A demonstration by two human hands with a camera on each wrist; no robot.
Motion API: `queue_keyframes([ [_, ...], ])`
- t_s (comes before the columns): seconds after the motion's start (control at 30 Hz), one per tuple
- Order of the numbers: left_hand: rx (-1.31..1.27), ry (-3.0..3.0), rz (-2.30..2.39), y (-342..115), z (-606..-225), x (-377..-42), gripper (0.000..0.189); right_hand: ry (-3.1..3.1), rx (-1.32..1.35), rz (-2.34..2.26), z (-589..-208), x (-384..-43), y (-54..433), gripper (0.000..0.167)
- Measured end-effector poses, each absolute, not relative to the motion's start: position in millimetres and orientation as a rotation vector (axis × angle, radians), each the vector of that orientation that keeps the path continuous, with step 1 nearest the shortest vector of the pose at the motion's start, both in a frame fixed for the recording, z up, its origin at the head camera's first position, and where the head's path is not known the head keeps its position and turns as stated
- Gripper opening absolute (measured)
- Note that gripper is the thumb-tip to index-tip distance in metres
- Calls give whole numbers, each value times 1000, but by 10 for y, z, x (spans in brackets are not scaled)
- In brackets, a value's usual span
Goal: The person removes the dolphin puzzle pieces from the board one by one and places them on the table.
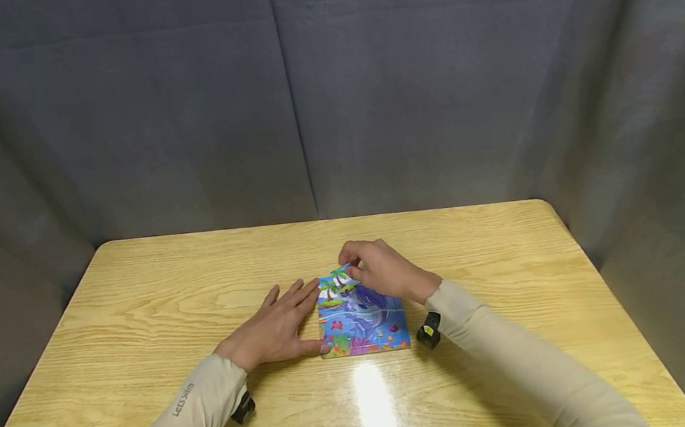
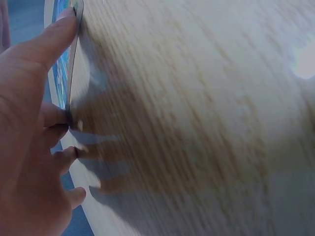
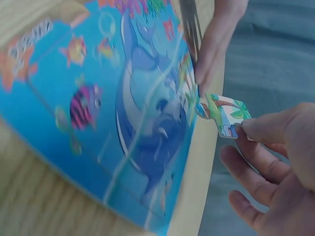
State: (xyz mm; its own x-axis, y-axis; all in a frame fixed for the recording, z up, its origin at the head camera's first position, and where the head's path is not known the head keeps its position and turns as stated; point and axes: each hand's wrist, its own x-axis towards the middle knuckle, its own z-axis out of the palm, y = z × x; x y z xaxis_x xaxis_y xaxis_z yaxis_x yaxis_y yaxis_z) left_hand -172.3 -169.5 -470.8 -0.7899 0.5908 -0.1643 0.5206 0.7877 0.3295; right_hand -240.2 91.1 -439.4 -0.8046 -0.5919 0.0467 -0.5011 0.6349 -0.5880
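Observation:
A jigsaw puzzle (image 1: 368, 330) with a blue sea picture lies on the table, showing a dolphin, fish and coral. My left hand (image 1: 276, 330) rests spread at its left side, thumb on the near left corner and fingertips along the left edge. In the left wrist view the thumb (image 2: 56, 37) presses on the puzzle's rim. Between thumb and index finger, my right hand (image 1: 390, 269) pinches a puzzle piece (image 3: 229, 115) with a green palm tree on it. In the right wrist view that piece is tilted, raised by the puzzle's far edge.
The wooden table (image 1: 155, 291) has rounded far corners and a bright glare spot nearest me. Grey curtains (image 1: 179, 119) hang behind it and on both sides. A black wrist strap (image 1: 428, 330) shows under the right sleeve.

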Motion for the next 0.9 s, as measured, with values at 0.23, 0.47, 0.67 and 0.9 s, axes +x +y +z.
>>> queue_keyframes([
  [0.23,870,2715,395,-1701,-4697,-1712,103,2705,-876,-937,-4329,-2433,1135,13],
  [0.47,878,2715,392,-1698,-4693,-1707,103,2731,-781,-928,-4285,-2443,1401,14],
  [0.67,875,2713,388,-1700,-4698,-1710,103,2744,-721,-928,-4289,-2463,1650,15],
  [0.9,874,2710,378,-1723,-4707,-1717,103,2742,-678,-947,-4313,-2478,1823,12],
])
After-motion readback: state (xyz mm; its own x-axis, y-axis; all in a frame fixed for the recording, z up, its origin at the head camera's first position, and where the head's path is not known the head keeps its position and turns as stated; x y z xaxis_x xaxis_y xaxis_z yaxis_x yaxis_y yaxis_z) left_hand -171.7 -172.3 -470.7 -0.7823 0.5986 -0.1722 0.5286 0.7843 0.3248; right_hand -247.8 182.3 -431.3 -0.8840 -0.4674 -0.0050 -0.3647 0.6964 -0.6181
